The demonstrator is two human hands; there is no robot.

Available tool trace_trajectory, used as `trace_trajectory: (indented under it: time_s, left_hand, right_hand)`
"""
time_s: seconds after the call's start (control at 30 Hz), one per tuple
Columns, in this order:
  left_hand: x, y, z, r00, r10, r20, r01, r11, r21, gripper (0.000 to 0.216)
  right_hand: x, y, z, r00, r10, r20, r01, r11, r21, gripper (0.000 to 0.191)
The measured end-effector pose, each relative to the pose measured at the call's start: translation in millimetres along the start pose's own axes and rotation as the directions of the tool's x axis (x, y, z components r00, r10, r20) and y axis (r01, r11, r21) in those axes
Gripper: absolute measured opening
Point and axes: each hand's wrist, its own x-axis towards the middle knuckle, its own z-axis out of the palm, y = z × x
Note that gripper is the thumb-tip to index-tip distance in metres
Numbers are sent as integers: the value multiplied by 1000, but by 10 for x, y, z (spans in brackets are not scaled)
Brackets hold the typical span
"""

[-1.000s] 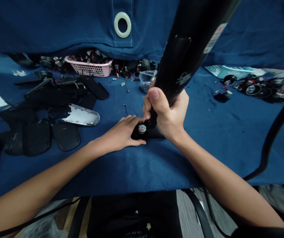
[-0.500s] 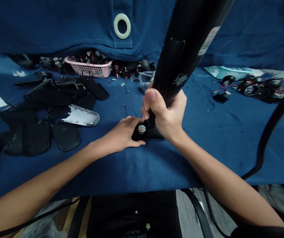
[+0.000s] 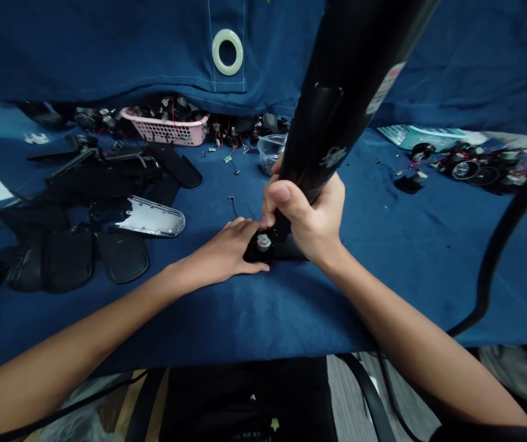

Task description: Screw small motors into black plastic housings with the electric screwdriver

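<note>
My right hand [image 3: 311, 218] is wrapped round the lower end of a big black electric screwdriver [image 3: 337, 104] that stands nearly upright, its tip pressed down on a small black part with a round silver motor [image 3: 264, 241]. My left hand [image 3: 226, 248] lies over the left side of that part and pins it to the blue cloth [image 3: 254, 307], fingers curled about it. A black cable [image 3: 497, 258] runs from the tool down past the table's right front edge.
Black plastic shells and a silver plate [image 3: 150, 216] lie at the left. A pink basket [image 3: 164, 127] and a clear tub [image 3: 270, 150] stand at the back. A teal basket [image 3: 422, 133] and loose wired parts [image 3: 479, 166] are at the right. A blue curtain with a grommet [image 3: 227, 52] hangs behind.
The right hand and the tool have sunk slightly toward the part. The left hand stays on the part.
</note>
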Motion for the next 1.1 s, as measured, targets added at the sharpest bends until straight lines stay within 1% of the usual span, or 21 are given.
trace_trajectory:
  time_s: [0.1, 0.17, 0.2, 0.27, 0.3, 0.33, 0.37, 0.43, 0.5, 0.53, 0.63, 0.73, 0.8, 0.83, 0.9, 0.93, 0.97, 1.0, 1.03, 1.07, 1.1]
  left_hand:
    - [-4, -13, 10, 1000, 1, -3, -1, 1000, -5, 72]
    - [-4, -25, 24, 1000, 16, -23, -17, 1000, -20, 71]
    - [-3, -32, 30, 999, 27, -34, -28, 999, -26, 70]
    - [4, -41, 37, 998, 44, -45, -46, 998, -37, 65]
    - [8, -44, 37, 998, 48, -45, -50, 998, -41, 62]
    - [11, -45, 36, 998, 50, -42, -52, 998, -46, 59]
    - [14, -44, 33, 998, 51, -38, -53, 997, -49, 56]
    - [14, -40, 26, 997, 56, -45, -59, 997, -56, 53]
    - [11, -33, 21, 996, 63, -59, -67, 996, -65, 52]
    - [10, -30, 21, 996, 65, -64, -70, 995, -69, 51]
    - [13, -28, 24, 997, 49, -57, -53, 996, -73, 50]
    - [15, -35, 28, 999, 8, -31, -10, 997, -73, 55]
    - [9, -40, 30, 999, 12, -39, -15, 997, -78, 57]
    - [4, -41, 31, 999, 24, -48, -28, 996, -80, 57]
    - [-7, -38, 35, 997, 44, -59, -49, 996, -79, 56]
    - [-13, -35, 37, 997, 47, -60, -51, 996, -75, 56]
    - [-19, -29, 39, 997, 47, -60, -51, 996, -69, 56]
    - [-25, -23, 39, 997, 47, -63, -51, 997, -60, 56]
    - [-33, -15, 38, 997, 47, -66, -50, 998, -49, 56]
    - [-42, -8, 35, 996, 48, -71, -51, 998, -37, 56]
    - [-53, -1, 29, 996, 52, -78, -54, 998, -26, 57]
  right_hand:
    - [46, -59, -142, 990, 59, 131, -48, 995, -87, 42]
    - [94, -88, -275, 953, 106, 285, -53, 981, -189, 35]
    - [117, -97, -341, 915, 141, 378, -45, 967, -251, 32]
    - [152, -103, -447, 802, 245, 544, -30, 927, -374, 28]
    - [161, -101, -482, 745, 306, 593, -33, 905, -425, 27]
    - [165, -98, -503, 697, 365, 617, -50, 883, -466, 26]
    - [164, -94, -512, 665, 418, 619, -83, 865, -495, 26]
    - [152, -76, -506, 637, 477, 605, -149, 847, -511, 23]
    - [132, -41, -484, 653, 475, 591, -167, 850, -499, 17]
    - [120, -19, -473, 673, 454, 584, -150, 857, -494, 14]
    - [82, 25, -445, 745, 376, 551, -49, 855, -516, 10]
    - [84, -82, -445, 807, 278, 522, 34, 859, -510, 7]
    - [137, -250, -476, 860, 205, 467, 12, 907, -422, 9]
    - [178, -338, -502, 892, 165, 420, -14, 940, -341, 11]
    - [264, -452, -569, 958, 88, 272, -45, 986, -160, 18]
    - [298, -454, -607, 975, 74, 209, -57, 995, -83, 21]
    - [317, -411, -644, 981, 100, 166, -99, 995, -20, 24]
    - [319, -325, -679, 979, 173, 105, -176, 984, 16, 27]
    - [303, -205, -711, 950, 310, 45, -312, 950, 34, 26]
    - [270, -63, -741, 886, 463, -3, -463, 885, 51, 22]
    - [225, 86, -768, 805, 592, -52, -588, 806, 66, 20]
